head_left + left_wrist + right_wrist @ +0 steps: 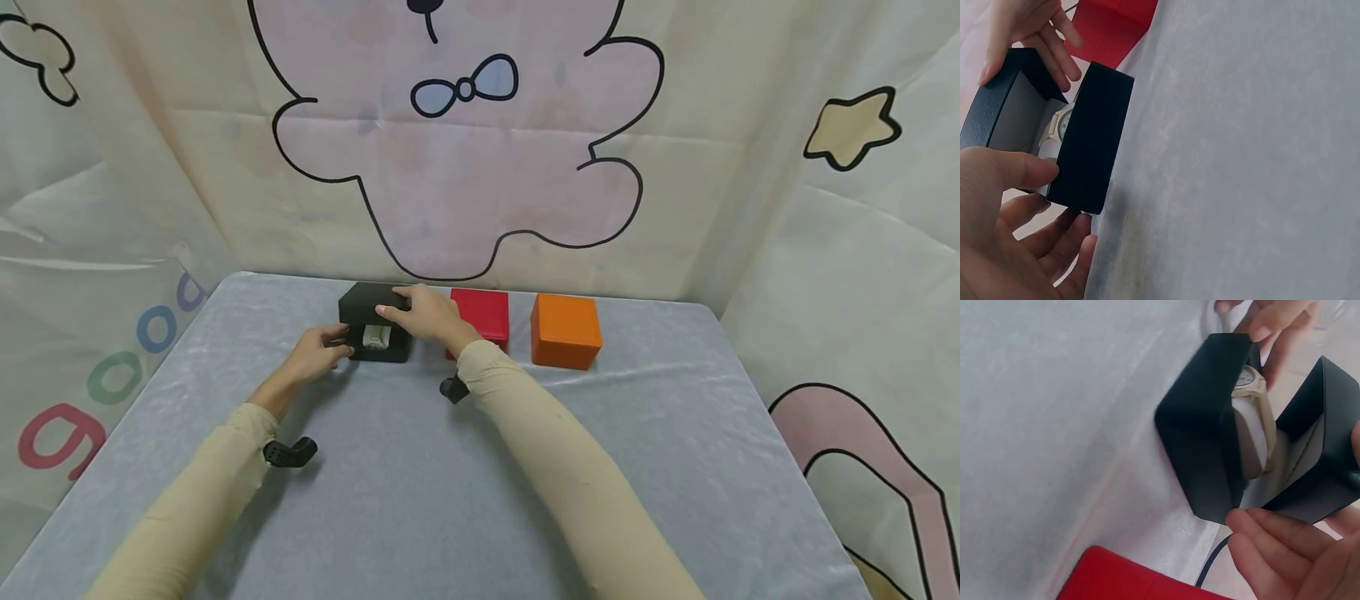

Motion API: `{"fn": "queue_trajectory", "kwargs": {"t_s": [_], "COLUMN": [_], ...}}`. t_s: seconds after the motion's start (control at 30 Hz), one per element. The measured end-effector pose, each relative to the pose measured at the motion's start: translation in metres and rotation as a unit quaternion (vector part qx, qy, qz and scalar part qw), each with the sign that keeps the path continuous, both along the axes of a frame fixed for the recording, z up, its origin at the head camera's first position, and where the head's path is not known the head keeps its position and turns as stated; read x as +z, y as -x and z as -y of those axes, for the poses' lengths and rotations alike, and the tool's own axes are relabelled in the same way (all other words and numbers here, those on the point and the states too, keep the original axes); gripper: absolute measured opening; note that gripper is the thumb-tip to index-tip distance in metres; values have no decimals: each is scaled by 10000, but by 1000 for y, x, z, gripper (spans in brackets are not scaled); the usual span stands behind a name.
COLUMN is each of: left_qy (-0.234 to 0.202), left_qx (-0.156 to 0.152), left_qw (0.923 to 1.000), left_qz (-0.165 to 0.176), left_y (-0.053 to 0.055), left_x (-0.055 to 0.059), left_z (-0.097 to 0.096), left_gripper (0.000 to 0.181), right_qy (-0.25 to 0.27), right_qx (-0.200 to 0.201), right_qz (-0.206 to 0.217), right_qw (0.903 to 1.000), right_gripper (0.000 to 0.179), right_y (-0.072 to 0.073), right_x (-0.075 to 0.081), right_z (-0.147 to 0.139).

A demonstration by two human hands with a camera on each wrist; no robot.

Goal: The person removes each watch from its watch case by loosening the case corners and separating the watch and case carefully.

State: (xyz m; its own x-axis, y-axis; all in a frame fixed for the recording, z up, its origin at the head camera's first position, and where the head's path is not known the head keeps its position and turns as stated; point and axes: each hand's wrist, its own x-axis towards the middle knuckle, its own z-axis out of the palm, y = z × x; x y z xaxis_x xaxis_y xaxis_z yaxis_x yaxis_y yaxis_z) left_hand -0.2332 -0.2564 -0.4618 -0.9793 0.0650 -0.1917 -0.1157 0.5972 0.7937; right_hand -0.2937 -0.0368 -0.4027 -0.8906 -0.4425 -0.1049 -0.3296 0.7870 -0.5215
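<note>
A black watch box [380, 353] stands at the back of the table with its hinged lid [362, 305] raised. Inside, a pale-strapped wristwatch [1265, 411] is wrapped around a white cushion [1249, 440]. My left hand [313, 357] holds the box's base from the left side, its thumb [1035, 170] on the rim and the other fingers lower down. On the opposite side, my right hand [429, 315] grips the right end of the lid between thumb and fingers.
A red box [483, 313] stands just right of the watch box, partly behind my right hand and forearm. Farther right is an orange box [566, 332]. All stand on a grey cloth-covered table [420, 483], with a printed curtain [712, 192] behind. A dark cord [1212, 557] shows near the red box.
</note>
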Motion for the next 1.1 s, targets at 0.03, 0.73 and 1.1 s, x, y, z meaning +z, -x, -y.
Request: {"fn": "queue_trajectory", "kwargs": {"t_s": [0.03,0.73,1.1], "left_qy": [16,-58,-119], "left_qx": [-13,-120,-161], "left_qw": [10000,9998,9994], "left_qz": [-5,-155,-285], "left_y": [0,-2,1], "left_x": [0,1,0], "left_z": [0,5,2], "left_gripper": [64,65,64], "right_qy": [17,358,1201], "right_qx": [-19,-106,-638], "right_qz": [25,809,1777], "right_qw": [10000,9960,9746], "right_gripper": [66,68,75], "right_y": [0,9,19], "right_x": [1,23,21], "right_z": [0,5,8]}}
